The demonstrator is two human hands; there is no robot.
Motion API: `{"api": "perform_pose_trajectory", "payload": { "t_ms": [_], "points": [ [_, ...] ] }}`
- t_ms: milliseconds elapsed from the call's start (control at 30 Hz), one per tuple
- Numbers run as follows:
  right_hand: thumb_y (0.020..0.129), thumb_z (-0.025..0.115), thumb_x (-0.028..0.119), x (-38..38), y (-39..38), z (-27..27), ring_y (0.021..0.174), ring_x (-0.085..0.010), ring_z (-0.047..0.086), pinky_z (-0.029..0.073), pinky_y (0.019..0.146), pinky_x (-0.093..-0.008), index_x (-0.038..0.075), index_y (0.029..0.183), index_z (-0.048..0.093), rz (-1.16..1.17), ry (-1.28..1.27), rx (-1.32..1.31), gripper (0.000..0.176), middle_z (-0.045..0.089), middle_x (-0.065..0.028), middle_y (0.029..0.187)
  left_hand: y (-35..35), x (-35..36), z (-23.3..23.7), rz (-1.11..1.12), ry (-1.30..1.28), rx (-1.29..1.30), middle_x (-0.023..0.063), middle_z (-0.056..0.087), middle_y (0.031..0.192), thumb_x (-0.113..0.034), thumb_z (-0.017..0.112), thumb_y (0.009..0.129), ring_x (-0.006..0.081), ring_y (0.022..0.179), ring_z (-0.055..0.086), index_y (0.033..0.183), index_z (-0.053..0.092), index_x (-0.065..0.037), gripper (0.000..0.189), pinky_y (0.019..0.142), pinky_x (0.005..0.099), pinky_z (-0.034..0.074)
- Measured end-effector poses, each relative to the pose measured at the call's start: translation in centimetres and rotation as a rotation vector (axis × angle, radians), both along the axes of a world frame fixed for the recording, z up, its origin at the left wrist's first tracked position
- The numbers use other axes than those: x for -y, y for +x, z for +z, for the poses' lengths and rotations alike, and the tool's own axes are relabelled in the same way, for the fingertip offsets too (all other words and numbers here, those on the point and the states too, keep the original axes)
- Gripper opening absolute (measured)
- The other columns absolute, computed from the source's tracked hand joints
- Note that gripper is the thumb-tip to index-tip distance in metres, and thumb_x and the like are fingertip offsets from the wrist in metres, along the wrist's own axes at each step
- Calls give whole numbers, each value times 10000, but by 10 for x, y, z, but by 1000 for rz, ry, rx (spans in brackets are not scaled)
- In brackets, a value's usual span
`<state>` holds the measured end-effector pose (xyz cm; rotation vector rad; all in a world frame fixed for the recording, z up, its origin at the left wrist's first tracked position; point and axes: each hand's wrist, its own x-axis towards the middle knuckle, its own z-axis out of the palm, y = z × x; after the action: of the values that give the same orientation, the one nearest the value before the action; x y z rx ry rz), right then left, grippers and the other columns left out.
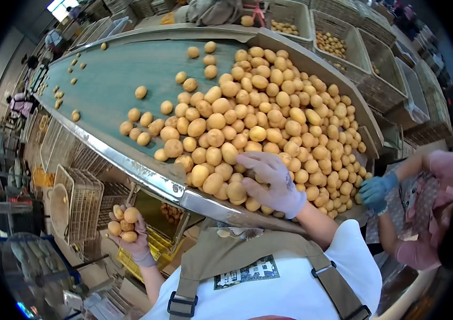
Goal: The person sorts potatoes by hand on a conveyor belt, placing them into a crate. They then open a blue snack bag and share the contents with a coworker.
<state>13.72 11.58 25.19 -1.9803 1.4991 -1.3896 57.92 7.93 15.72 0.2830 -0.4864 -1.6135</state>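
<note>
A large heap of round yellow-brown potatoes (258, 133) covers the near end of a green conveyor belt (119, 74). My right hand (274, 184), in a pale glove, lies over the front of the heap with thumb and fingers apart; I see no potato held in it. Away from the belt, at the lower left, my gloved left hand (136, 242) is closed around several potatoes (125, 221), held above a yellow crate (154, 242). Its palm is hidden behind them.
A worn metal edge (146, 178) borders the belt on my side. At right, a co-worker's blue-gloved hand (376, 192) touches the heap. Plastic crates (338, 45) with potatoes stand beyond the far side. More crates (85, 200) are stacked at left.
</note>
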Motion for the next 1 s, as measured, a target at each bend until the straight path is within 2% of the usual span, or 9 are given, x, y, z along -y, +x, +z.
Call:
{"api": "perform_pose_trajectory", "payload": {
  "t_ms": [167, 267, 333, 400, 500, 567, 700, 900, 1000],
  "points": [
    [827, 720, 162, -11, -12, -3, 1069, -298, 627, 469, 933, -391, 52, 1248, 663, -93, -9, -39, 439, 670, -134, 1196, 137, 19, -149, 370, 806, 364, 74, 550, 1382, -401, 548, 975, 259, 1150, 595, 1334, 581, -93, 474, 951, 457, 510],
    [827, 725, 153, -24, -26, -17, 1075, -292, 624, 458, 951, -383, 59, 1258, 663, -174, 89, 14, 445, 669, -131, 1201, 30, 88, -39, 745, 197, 1386, 133, 436, 1525, -246, 512, 1028, 257, 1370, 436, 1465, 462, -6, 501, 1165, 361, 298],
    [835, 721, 148, -26, -29, -18, 1076, -292, 626, 455, 958, -376, 63, 1260, 664, -212, 148, 84, 437, 670, -132, 1204, -95, 136, 80, 642, -44, 1244, 136, 527, 1435, -208, 546, 1020, 221, 1287, 512, 1437, 481, 34, 487, 1103, 357, 391],
    [831, 722, 143, -30, -30, -23, 1079, -292, 628, 461, 953, -375, 62, 1258, 665, -241, 117, 54, 439, 670, -133, 1206, -175, 187, 120, 471, -202, 1175, 113, 623, 1327, -176, 598, 989, 196, 1195, 581, 1364, 571, 35, 431, 1050, 314, 431],
    [821, 726, 128, -35, -34, -31, 1088, -291, 629, 470, 948, -378, 63, 1253, 668, -303, 92, 71, 441, 673, -133, 1202, -306, 249, 140, 256, -936, 1801, 145, 671, 1232, -222, 627, 958, 249, 1083, 649, 1317, 645, -113, 376, 963, 361, 503],
    [812, 727, 114, -41, -39, -36, 1086, -295, 631, 477, 943, -385, 62, 1244, 672, -380, 94, 87, 438, 677, -134, 1195, -396, 289, 108, -4, -1153, 1771, 171, 648, 1283, -220, 634, 888, 324, 1120, 645, 1303, 654, -164, 420, 982, 389, 502],
    [825, 703, 82, -51, -56, -41, 958, -281, 650, 508, 872, -375, 29, 1219, 671, -570, 94, 132, 399, 685, -144, 1131, -489, 276, 98, -300, -1173, 2370, 188, 617, 1225, -250, 711, 792, 365, 1165, 604, 1267, 624, -172, 490, 989, 427, 495],
    [850, 658, 30, -50, -51, -49, 878, -237, 650, 520, 844, -338, 0, 1229, 659, -578, 153, 234, 379, 669, -152, 1112, -477, 288, 106, -301, -1171, 2289, 172, 675, 1139, -250, 686, 791, 355, 1079, 646, 1098, 660, -100, 343, 921, 425, 514],
    [849, 650, 16, -51, -50, -51, 900, -233, 650, 521, 860, -335, -11, 1239, 651, -534, 165, 178, 391, 662, -158, 1130, -430, 314, 123, -340, -1002, 1766, 85, 696, 1036, -232, 626, 829, 186, 910, 646, 1149, 683, -98, 352, 815, 323, 522]
  ]
}}
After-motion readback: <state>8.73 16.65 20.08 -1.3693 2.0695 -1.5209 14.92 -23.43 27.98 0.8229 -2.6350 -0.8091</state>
